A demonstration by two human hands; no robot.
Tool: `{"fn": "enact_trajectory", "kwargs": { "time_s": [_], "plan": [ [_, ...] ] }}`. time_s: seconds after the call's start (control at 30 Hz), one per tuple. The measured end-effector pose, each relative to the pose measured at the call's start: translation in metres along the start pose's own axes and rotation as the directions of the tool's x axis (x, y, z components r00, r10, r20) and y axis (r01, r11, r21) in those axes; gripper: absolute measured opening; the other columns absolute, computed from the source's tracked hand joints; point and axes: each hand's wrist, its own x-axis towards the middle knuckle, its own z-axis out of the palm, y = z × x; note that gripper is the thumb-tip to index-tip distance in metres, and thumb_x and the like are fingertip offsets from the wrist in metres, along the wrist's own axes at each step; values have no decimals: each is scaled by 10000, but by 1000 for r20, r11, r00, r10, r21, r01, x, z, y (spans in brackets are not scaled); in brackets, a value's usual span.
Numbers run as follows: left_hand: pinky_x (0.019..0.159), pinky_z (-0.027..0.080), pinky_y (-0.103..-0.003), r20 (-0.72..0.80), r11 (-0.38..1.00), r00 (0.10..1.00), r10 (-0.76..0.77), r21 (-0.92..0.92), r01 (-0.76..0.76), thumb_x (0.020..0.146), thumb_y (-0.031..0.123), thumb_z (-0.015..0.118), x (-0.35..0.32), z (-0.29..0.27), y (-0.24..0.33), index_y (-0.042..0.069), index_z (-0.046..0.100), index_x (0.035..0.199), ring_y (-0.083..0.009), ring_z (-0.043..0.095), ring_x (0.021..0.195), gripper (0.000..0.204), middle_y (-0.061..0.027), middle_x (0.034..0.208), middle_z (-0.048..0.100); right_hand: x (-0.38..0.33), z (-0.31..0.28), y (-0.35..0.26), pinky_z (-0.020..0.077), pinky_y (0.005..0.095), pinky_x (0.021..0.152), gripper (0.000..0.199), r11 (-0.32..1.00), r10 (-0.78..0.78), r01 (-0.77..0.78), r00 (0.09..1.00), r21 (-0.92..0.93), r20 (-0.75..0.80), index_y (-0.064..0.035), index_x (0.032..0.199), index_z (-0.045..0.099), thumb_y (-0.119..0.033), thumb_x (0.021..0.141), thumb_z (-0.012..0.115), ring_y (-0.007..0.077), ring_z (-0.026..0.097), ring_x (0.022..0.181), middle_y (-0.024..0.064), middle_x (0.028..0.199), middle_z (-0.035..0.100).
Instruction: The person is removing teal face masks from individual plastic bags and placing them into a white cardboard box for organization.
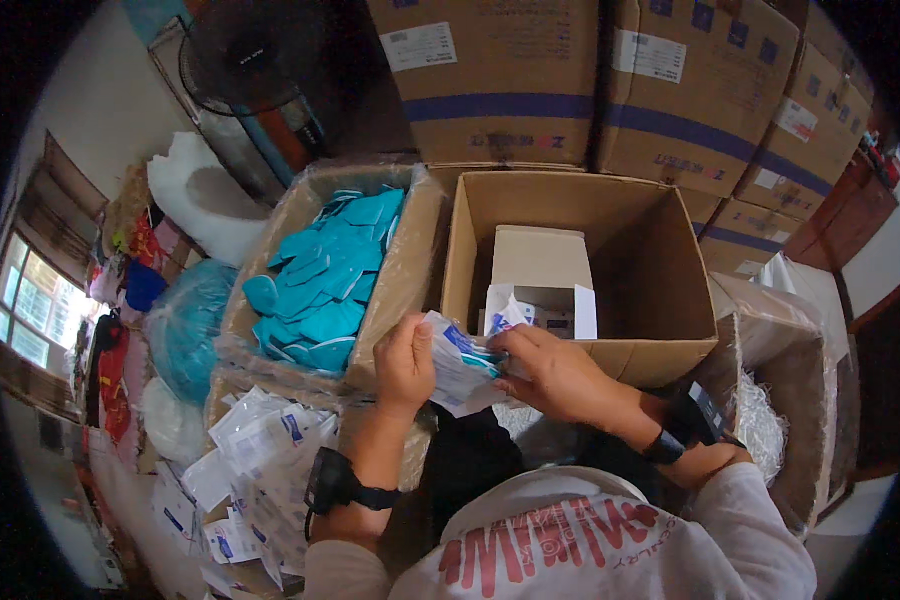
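In front of my body, my left hand [406, 362] grips the left edge of a white printed packet [454, 388], thumb up and the other fingers partly hidden. My right hand [548, 372] pinches a teal folded face mask [487, 362] at the packet's mouth, with part of the mask inside. The right fingertips partly cover it. To the left, a carton lined with clear plastic [407, 275] holds a heap of loose teal face masks [332, 275]. Below that heap lie many flat white packets [270, 450], printed in blue.
An open brown carton [660, 262] stands just beyond my hands, with an open white box [540, 257] inside holding packets. Right of me, another carton [796, 352] contains white stringy material [762, 425]. Stacked sealed cartons [495, 80] and a fan [250, 50] stand behind.
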Motion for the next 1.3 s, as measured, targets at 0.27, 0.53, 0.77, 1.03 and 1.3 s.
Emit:
{"fn": "enact_trajectory", "kwargs": {
  "time_s": [0.27, 0.53, 0.77, 1.03, 1.3],
  "plan": [
    [484, 402, -426, -84, 980, 980, -182, 61, 188, 896, 184, 426, -13, -4, -6, 24, 538, 848, -397, 547, 582, 202, -197, 619, 544, 11, 10, -1, 445, 418, 691, 284, 999, 3, -8, 994, 44, 105, -10, 999, 494, -147, 778, 607, 364, 555, 817, 194, 876, 575],
    [498, 416, -414, 18, 975, 975, -223, 4, 223, 895, 208, 435, -32, -4, -6, 21, 552, 900, -397, 561, 608, 220, -213, 647, 558, 12, 20, -5, 458, 401, 669, 352, 978, -4, -68, 937, 196, 349, -19, 999, 457, -264, 799, 613, 351, 585, 784, 193, 855, 588],
    [532, 423, -410, 48, 914, 922, -385, -121, 388, 900, 221, 428, -48, -6, -18, 9, 550, 904, -389, 566, 631, 244, -215, 665, 562, 4, 35, 18, 430, 274, 740, 450, 606, -115, -350, 850, 714, 514, -13, 1182, 410, -207, 823, 601, 124, 507, 815, 112, 940, 544],
    [575, 428, -422, 120, 928, 923, -366, -26, 372, 908, 252, 410, -49, -11, -6, 8, 546, 930, -391, 571, 693, 280, -223, 726, 574, 7, 31, 0, 452, 361, 683, 381, 980, -13, -67, 916, 186, 400, -33, 1109, 451, -120, 769, 600, 318, 583, 799, 211, 879, 568],
    [686, 429, -410, -150, 818, 814, -560, 52, 573, 918, 264, 390, -59, -26, -12, -29, 528, 968, -375, 562, 838, 328, -235, 899, 579, 20, 41, 1, 452, 395, 734, 296, 930, 133, -175, 980, 322, 149, -30, 1053, 486, -226, 841, 547, 310, 578, 842, 207, 905, 576]
  ]
}}
